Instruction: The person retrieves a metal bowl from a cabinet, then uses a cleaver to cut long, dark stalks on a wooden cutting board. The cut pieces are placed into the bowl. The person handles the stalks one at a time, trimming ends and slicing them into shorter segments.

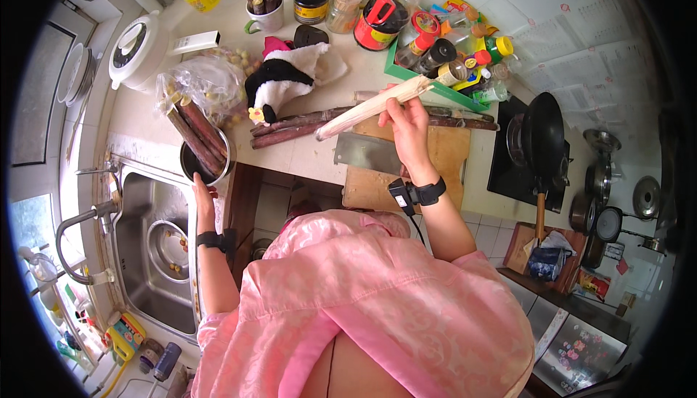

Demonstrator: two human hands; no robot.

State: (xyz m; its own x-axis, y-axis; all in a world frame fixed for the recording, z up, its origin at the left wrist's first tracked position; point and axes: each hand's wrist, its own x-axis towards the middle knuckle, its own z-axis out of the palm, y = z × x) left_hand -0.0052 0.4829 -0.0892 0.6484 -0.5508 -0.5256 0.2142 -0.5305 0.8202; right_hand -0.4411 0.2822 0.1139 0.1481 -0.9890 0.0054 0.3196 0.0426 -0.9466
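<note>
My right hand (pixel 407 128) holds a peeled, pale sugarcane piece (pixel 370 106) with a splintered end, slanting above the counter. Below it a cleaver blade (pixel 366 153) lies on a wooden cutting board (pixel 446 164). Unpeeled dark sugarcane stalks (pixel 294 132) stretch along the counter behind the board. My left hand (pixel 205 205) is at the near side of a metal pot (pixel 188 165), its fingers against the wall; their grip is partly hidden. Several unpeeled cane pieces (pixel 199 137) stand tilted in the pot.
A steel sink (pixel 158 196) with a basin (pixel 158 245) lies at the left. Behind are a plastic bag (pixel 204 79), a black-and-white plush cloth (pixel 288 74), a mug (pixel 267 18) of cane pieces and a green tray (pixel 400 71) of bottles. A wok (pixel 544 131) stands on the stove at right.
</note>
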